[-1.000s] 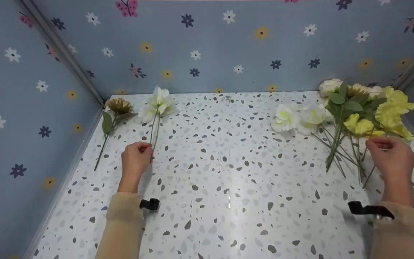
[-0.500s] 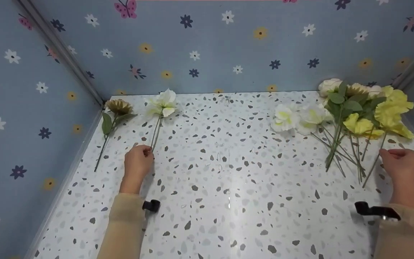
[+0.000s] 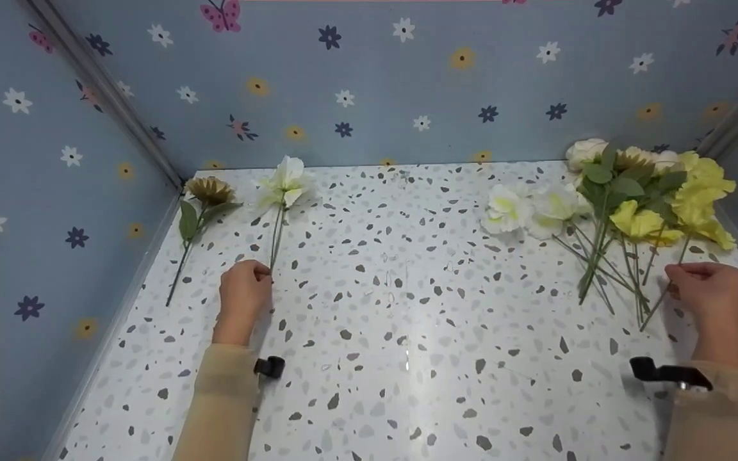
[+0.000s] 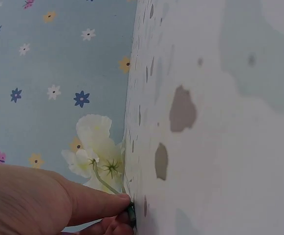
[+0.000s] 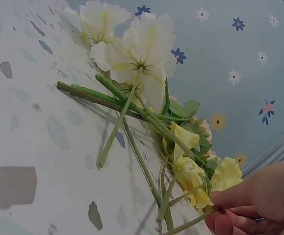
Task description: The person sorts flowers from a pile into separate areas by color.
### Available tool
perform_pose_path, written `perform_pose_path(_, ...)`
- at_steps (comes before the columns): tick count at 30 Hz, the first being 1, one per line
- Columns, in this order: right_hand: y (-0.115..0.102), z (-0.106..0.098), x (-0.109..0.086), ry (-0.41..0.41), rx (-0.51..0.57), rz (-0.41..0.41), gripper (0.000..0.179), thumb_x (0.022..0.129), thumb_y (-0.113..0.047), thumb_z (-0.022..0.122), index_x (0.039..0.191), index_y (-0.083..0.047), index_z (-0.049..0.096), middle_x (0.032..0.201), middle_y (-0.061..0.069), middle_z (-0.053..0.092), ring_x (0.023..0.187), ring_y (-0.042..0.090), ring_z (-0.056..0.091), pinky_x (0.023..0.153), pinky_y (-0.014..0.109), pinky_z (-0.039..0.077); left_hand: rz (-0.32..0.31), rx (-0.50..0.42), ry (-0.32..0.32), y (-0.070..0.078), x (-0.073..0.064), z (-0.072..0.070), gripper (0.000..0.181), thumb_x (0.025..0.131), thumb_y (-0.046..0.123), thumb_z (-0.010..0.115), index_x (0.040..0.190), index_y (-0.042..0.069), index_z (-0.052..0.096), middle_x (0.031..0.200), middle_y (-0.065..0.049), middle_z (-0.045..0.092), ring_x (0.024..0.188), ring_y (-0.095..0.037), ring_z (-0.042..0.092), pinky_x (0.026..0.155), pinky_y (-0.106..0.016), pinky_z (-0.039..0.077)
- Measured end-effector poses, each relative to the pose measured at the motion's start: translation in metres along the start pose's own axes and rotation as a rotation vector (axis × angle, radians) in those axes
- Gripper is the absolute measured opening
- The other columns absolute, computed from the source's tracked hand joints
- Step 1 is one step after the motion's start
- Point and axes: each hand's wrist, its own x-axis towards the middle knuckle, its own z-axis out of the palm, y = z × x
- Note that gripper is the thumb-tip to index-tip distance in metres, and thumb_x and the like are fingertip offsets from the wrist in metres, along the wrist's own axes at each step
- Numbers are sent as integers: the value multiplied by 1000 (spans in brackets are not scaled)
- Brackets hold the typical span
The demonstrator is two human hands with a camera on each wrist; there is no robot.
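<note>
In the head view my left hand pinches the thin stem of a white artificial flower on the left half of the table. Its thumb and index finger meet on the stem in the left wrist view, close to the tabletop, with the white petals beyond. On the right, my right hand pinches the green stem of a yellow artificial flower, which lies at the right end of a pile. Just left of that hand, several loose stems cross one another.
A brown flower with green leaves lies at the far left. White flowers and leafy cream ones share the right pile. Blue patterned walls bound the speckled table at the back and sides.
My right hand has moved down and right along the yellow flower's stem, then slightly back left. The left hand has come slightly nearer me, and the white flower has shifted and turned a little.
</note>
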Motion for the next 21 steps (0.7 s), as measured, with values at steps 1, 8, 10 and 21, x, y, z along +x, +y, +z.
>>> perform_pose_path(1, -1, -1, 0, -3, 19, 2, 53, 113, -34, 57, 151, 2, 60, 78, -17, 60, 65, -6, 57, 62, 18, 54, 0, -1, 1, 0, 0, 0, 19, 99, -2, 62, 107, -9, 78, 96, -23, 73, 91, -39, 66, 86, -53, 53)
perform_pose_path(8, -4, -4, 0, 0, 87, -1, 51, 114, -30, 57, 154, 1, 58, 73, -26, 53, 66, -7, 61, 66, 19, 57, 18, -9, 19, -1, 2, 2, 20, 98, -3, 62, 105, -8, 79, 96, -24, 74, 90, -40, 66, 85, -53, 53)
perform_pose_path(10, -5, -4, 1, 4, 105, 1, 50, 114, -30, 56, 154, 0, 57, 73, -27, 54, 67, -6, 62, 67, 19, 58, 22, -12, 21, -1, 3, 2, 20, 98, -3, 61, 105, -8, 79, 97, -24, 74, 90, -41, 66, 84, -53, 53)
perform_pose_path(21, -12, -9, -1, 71, 246, 31, 2, 113, -33, 59, 112, -35, 60, 93, -18, 58, 74, -2, 65, 69, 15, 56, -11, -20, -9, 2, 0, -1, 24, 103, 3, 58, 115, -10, 74, 107, -27, 72, 102, -45, 67, 94, -56, 53)
